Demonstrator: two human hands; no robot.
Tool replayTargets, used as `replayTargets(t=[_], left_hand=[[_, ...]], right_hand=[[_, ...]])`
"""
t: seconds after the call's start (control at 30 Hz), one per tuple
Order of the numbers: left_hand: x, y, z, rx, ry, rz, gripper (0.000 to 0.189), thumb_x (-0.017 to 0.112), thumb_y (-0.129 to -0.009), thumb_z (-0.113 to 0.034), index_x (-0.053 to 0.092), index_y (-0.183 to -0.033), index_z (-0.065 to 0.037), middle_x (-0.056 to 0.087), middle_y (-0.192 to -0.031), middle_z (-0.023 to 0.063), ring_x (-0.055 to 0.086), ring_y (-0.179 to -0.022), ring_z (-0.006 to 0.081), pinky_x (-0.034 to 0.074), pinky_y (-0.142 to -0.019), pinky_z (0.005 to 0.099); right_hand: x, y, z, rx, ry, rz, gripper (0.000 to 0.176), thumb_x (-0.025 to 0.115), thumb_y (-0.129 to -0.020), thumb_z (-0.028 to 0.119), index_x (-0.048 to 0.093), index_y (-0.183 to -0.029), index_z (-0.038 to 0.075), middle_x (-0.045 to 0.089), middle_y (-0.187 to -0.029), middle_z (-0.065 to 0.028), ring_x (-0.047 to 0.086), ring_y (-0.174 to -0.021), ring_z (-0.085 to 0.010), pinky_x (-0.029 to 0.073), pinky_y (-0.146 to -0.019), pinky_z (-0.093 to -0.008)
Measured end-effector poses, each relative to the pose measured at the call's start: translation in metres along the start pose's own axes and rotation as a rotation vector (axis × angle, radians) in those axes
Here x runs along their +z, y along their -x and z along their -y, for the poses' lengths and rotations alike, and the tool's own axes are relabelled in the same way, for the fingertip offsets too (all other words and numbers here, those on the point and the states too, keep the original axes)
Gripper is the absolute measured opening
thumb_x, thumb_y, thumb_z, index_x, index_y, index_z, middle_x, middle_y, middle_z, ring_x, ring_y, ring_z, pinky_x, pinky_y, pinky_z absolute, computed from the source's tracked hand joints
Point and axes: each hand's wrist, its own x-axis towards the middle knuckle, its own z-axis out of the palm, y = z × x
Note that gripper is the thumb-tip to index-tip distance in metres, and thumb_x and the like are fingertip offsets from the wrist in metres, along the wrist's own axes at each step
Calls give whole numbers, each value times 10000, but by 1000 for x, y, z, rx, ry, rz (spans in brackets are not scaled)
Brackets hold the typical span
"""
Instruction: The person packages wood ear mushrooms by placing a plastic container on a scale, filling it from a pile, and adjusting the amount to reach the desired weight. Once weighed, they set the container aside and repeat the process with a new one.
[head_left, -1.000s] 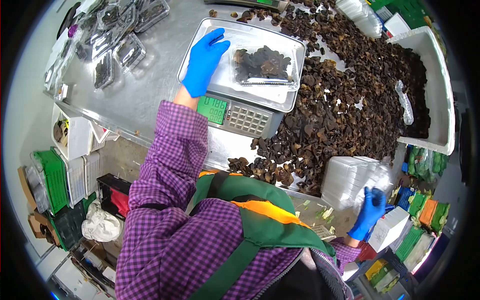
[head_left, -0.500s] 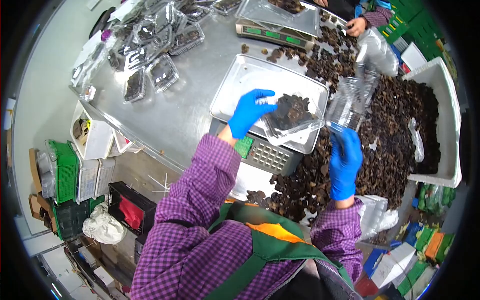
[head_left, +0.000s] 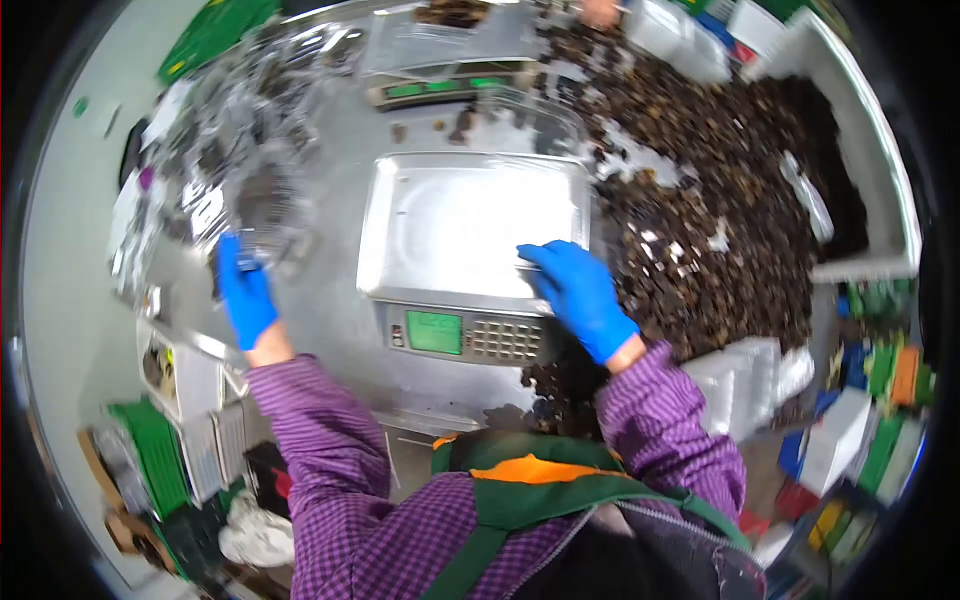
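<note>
A blurred pack (head_left: 265, 195) lies just beyond my nearer left hand (head_left: 245, 295); I can't tell its grip. My right hand (head_left: 585, 300), loosely open, is at the tray's (head_left: 450, 225) right side.

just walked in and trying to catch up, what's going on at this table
A person in blue gloves has the left hand at a clear pack, too blurred to tell if it is gripped. The right hand is at the right side of a metal tray on a scale, beside a heap of dark pieces.
</note>
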Motion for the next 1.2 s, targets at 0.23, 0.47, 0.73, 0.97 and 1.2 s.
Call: replayTargets(t=[0.23,0.47,0.73,0.97,1.2], left_hand=[[40,-2,-84,-555,661,147,418,446,-991,-180,449,-1383,-34,458,-1409,75,417,-1286,158,341,-1057,339],[102,63,-139,-535,585,370,414,529,-932,-90,496,-1338,-18,520,-1330,44,490,-1171,129,378,-1006,281],[164,72,-174,-368,429,689,518,632,-880,-134,471,-1355,-5,519,-1334,137,493,-1200,183,383,-997,300],[192,101,-142,-392,437,680,507,618,-838,-19,509,-1333,-22,590,-882,-9,528,-777,62,430,-697,184],[154,125,-171,-501,577,589,499,618,-829,10,530,-1319,-26,501,-776,-59,434,-672,21,369,-612,166]], right_hand=[[-16,29,21,28,-174,-204,576,632,-804,100,457,-1352,95,563,-1213,-162,555,-1058,-347,458,-909,-417],[-19,131,-36,550,327,-59,991,805,-677,272,246,-1491,193,254,-1487,-222,328,-1317,-437,344,-1038,-509],[21,105,-121,679,325,0,866,817,-649,245,385,-1398,204,267,-1474,-191,336,-1318,-405,421,-984,-470],[13,132,-160,613,17,-135,512,756,-673,160,607,-1157,77,598,-1056,-179,592,-997,-359,488,-864,-413],[-60,86,-103,466,-412,-253,425,747,-652,45,613,-1055,34,647,-980,-136,645,-933,-234,506,-825,-329]])
